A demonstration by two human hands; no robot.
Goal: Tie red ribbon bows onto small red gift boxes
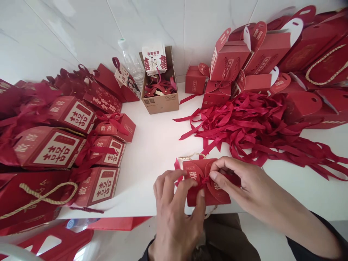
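Note:
A red gift box [223, 198] with overlapping rounded flaps and gold lettering stands at the table's front edge, seen from above. A dark red ribbon [206, 179] is knotted across its top. My left hand [176, 206] reaches in from the left, with thumb and index finger curled round the ribbon's left loop, partly covering it. From the right, my right hand [244, 181] pinches the ribbon between thumb and index finger near the knot. A twisted gold cord handle [194, 156] shows behind the box, and a bit of cord hangs in front.
A heap of loose red ribbons [244, 127] lies right of centre. Ribbon-tied boxes [104, 185] crowd the left side. A cardboard box [160, 103] with cards and a clear bottle [132, 61] stand by the tiled wall. Unribboned red boxes [231, 58] are stacked at the back right.

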